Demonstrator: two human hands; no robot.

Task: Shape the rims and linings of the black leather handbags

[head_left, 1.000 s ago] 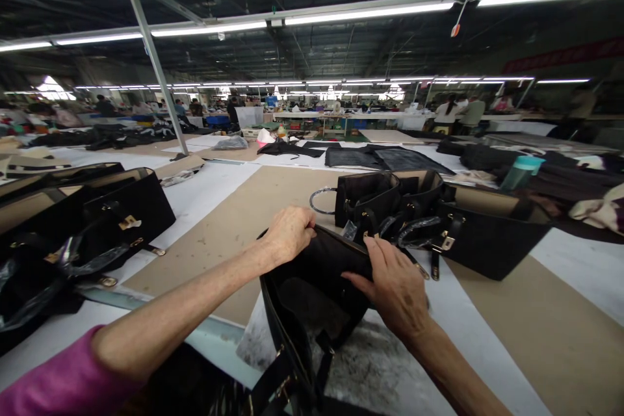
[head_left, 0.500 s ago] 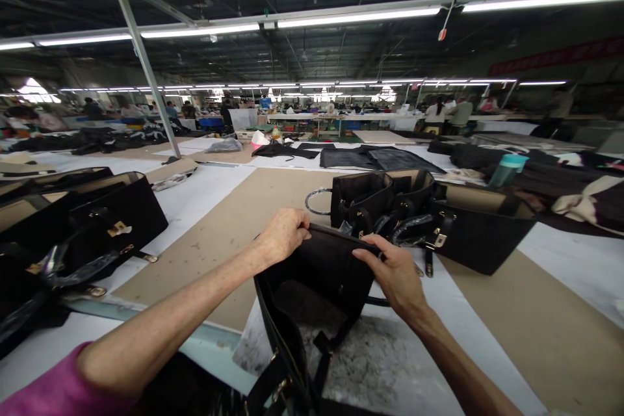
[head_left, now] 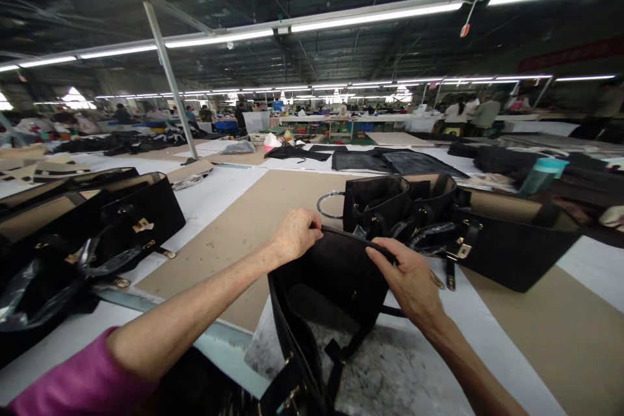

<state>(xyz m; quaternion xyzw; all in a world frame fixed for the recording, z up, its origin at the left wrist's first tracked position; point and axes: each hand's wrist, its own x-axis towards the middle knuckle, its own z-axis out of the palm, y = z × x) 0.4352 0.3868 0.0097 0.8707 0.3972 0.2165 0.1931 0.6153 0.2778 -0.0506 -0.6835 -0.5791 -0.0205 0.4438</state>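
Observation:
A black handbag (head_left: 331, 286) stands open in front of me on the work table, its mouth facing me. My left hand (head_left: 295, 234) grips the far rim of the bag at its left corner, fingers curled over the edge. My right hand (head_left: 412, 283) pinches the same rim at the right corner. The bag's straps hang down toward me at the bottom of the view.
Several finished black handbags with gold clasps (head_left: 439, 221) lie just beyond the open bag. More black bags (head_left: 97, 221) are stacked at the left. A teal bottle (head_left: 539, 175) stands at the right. Brown board (head_left: 253, 221) covers the table. People work at distant tables.
My right hand shifted from lying over the bag's side to pinching its top rim. The left hand keeps its grip. The view has swung slightly.

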